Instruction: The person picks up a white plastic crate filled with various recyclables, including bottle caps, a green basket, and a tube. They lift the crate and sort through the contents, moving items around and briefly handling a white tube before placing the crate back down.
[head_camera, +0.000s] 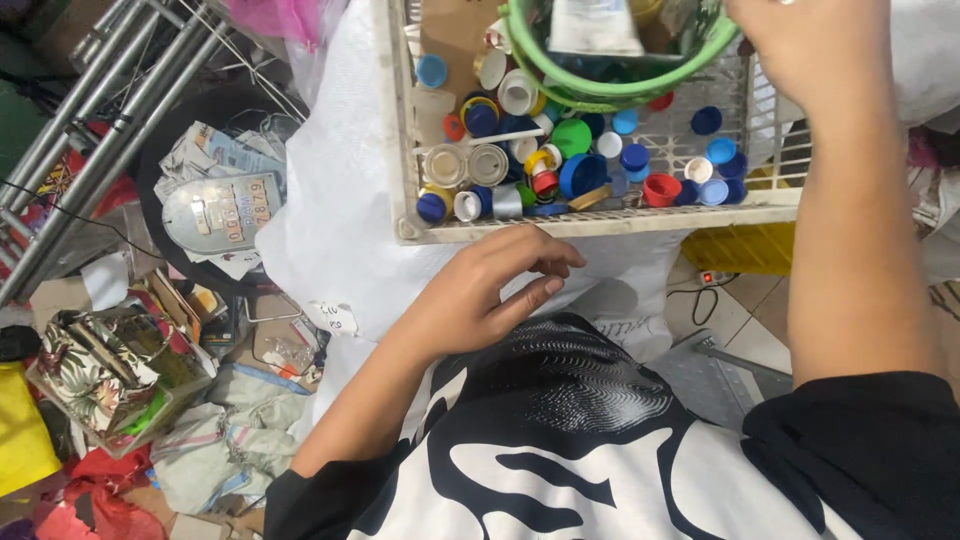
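Cluttered floor fills the left of the scene, and a big white sack (335, 180) carries a shallow white plastic crate (405, 150) at the far middle. Over the far right part of that crate hangs a green plastic bucket (610, 85), held at its rim by the right hand (805, 45); that grip is closed on the rim. The bucket looks light and stiff, its smooth rim a firm place to take hold, though what lies inside it is partly cut off and hard to tell. Below it, the crate holds loose bottle caps (585, 175) in blue, red, green, white and yellow, plus a few round metal lids (467, 165). These seem small, hard, light and apt to slide or scatter; pinching one by its edge would suit. The left hand (490, 290) hovers just near of the crate's front wall, fingers loosely curled and holding nothing. On the far left lie metal poles (95, 120). Near them rests a pale round-topped card with printed figures (222, 212) on crumpled papers, and a flower-patterned box (105, 370) sits at the near left.
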